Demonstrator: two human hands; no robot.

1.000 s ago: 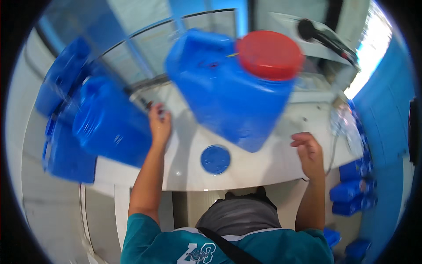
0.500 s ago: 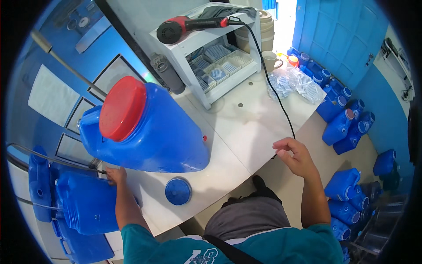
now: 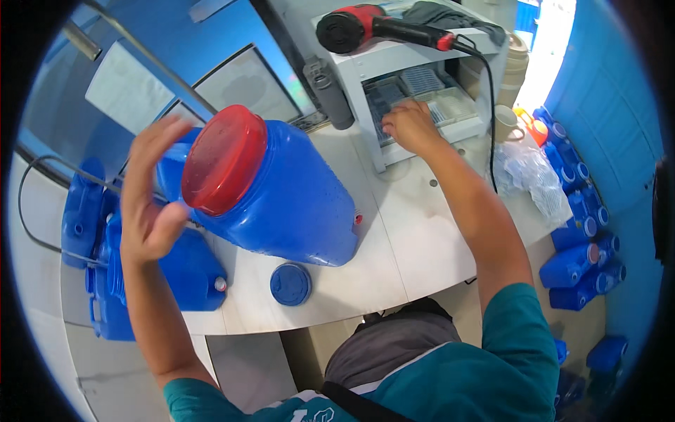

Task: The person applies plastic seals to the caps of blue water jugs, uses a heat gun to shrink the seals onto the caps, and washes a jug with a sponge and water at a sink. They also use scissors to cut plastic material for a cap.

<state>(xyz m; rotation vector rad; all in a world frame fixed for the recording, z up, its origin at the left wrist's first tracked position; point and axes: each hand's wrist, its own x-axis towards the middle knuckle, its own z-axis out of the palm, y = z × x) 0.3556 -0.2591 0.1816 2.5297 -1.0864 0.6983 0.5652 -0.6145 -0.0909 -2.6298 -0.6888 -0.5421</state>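
The left hand (image 3: 151,200), open with fingers spread, sits just left of the red lid (image 3: 223,159) on the blue jug (image 3: 281,197) at frame centre-left. The jug lies tilted, lid toward that hand. The right hand (image 3: 411,125) rests palm-down in the tray (image 3: 460,130), upper centre.

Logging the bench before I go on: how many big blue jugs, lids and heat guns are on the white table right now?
Big blue jugs with a red lid: 1
Loose blue lids: 1
Red-and-black heat guns: 1
Total: 3
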